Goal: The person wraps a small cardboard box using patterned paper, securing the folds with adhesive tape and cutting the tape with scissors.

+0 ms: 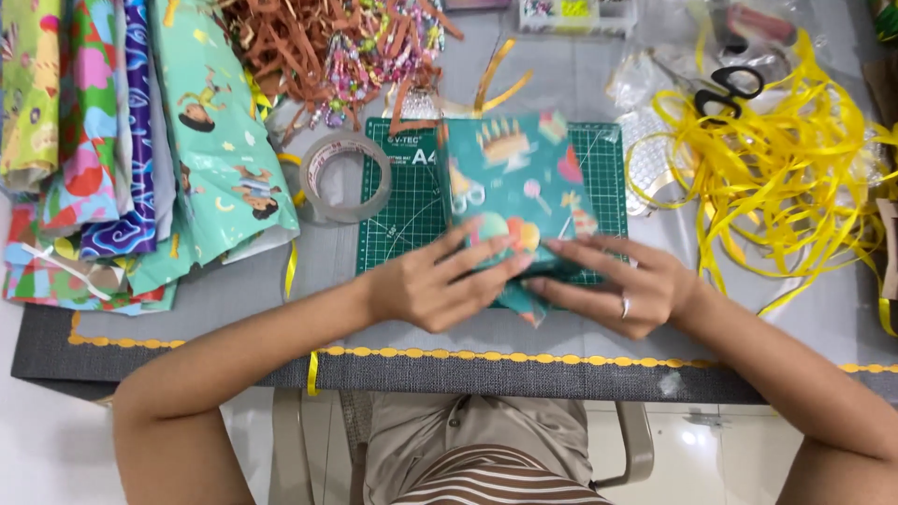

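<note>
a: what's the biggest thing here?

b: the grey bench (234,299), with a green cutting mat (412,196) in the middle. far left lies a stack of patterned wrapping sheets (140,140), far right a loose tangle of yellow ribbon (767,178).

a: and the parcel?

b: a box wrapped in teal party paper (514,178) sits on the mat's right half, its near end turned toward the person.

a: what are the hands doing?

b: the left hand (435,285) and right hand (617,285) meet at that near end, fingers flat and pressing the folded flap down. neither grip is clenched; they pin the paper rather than grasp it.

a: how would it handle?

b: i'd judge it light and stiff as a box, but the paper is thin, slick, and quick to crease or tear. best held by the box sides, not the loose flap.

a: smaller things?

b: a clear tape roll (344,178) just left of the mat, black scissors (728,89) far right.
</note>
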